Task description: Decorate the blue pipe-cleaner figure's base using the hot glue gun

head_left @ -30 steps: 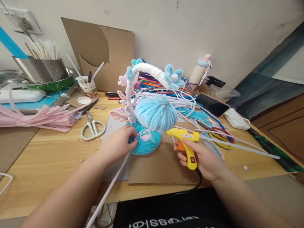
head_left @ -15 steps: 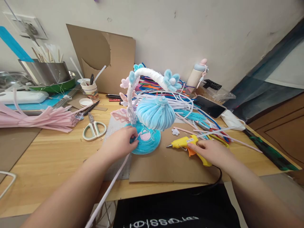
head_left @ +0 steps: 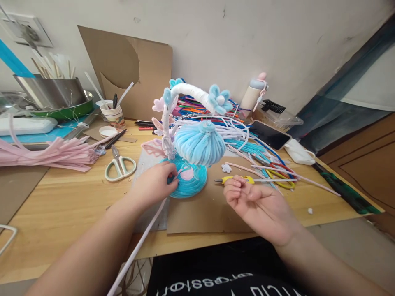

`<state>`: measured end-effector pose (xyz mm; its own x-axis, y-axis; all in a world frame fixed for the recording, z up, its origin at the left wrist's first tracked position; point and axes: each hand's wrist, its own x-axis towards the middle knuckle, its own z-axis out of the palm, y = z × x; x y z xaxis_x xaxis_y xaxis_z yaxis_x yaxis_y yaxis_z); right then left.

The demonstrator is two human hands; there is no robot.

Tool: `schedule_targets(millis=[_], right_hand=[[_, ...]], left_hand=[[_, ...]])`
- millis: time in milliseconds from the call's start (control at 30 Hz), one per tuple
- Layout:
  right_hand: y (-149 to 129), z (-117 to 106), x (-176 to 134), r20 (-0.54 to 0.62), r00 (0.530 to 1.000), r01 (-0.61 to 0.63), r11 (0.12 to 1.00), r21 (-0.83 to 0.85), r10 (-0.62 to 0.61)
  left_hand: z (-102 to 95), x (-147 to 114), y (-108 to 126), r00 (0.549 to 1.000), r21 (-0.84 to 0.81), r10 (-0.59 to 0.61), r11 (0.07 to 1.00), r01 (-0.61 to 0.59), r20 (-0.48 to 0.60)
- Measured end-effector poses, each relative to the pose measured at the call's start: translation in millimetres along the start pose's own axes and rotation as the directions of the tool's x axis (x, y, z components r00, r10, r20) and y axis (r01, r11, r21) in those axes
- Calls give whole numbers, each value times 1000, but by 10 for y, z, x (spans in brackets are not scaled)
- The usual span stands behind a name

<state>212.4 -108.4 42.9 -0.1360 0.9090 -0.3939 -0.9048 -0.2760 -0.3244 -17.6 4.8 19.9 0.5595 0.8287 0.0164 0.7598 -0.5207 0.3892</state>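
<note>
My left hand (head_left: 159, 183) is closed on a pale pink pipe cleaner (head_left: 140, 250), pinching it at the left side of the round blue coiled base (head_left: 196, 187). The strip's long end trails down toward my lap. Above the base, a pleated light-blue lampshade (head_left: 202, 144) hangs under a white wrapped arch (head_left: 191, 89) with blue and pink pipe-cleaner flowers. My right hand (head_left: 256, 205) is palm up in front of the yellow glue gun (head_left: 227, 179), its fingers loosely curled with nothing visible in them. The hand covers much of the gun, which lies on the cardboard.
Scissors (head_left: 120, 166) lie left of the base, near a pink pipe-cleaner bundle (head_left: 58, 154). A small white flower (head_left: 226, 168) rests on the cardboard mat (head_left: 200, 220). Behind are heaped coloured pipe cleaners (head_left: 200, 110), a paper cup (head_left: 112, 115), a phone (head_left: 270, 134) and a bottle (head_left: 253, 94).
My right hand has let go of the glue gun, moved left and turned palm up. My left hand stays at the base with the pink pipe cleaner. The view has shifted slightly.
</note>
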Motion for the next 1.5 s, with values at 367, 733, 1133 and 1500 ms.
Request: schedule_targets(millis=[367,733,1133,1500], right_hand=[[40,-28,35,-36,999,38,996,-84,-41],[324,-59,33,384,919,392,92,-915,-96],[953,98,447,697,660,600,-755,-265,280],[666,-163,219,821,571,699,-532,-478,13]], left_hand=[[0,4,4,1000,-3,7,1000,-7,-6],[15,-5,0,1000,0,8,1000,-8,-28],[-20,10,-21,1000,-80,-11,997,10,-4],[23,8,-5,998,-31,-15,999,13,-57]])
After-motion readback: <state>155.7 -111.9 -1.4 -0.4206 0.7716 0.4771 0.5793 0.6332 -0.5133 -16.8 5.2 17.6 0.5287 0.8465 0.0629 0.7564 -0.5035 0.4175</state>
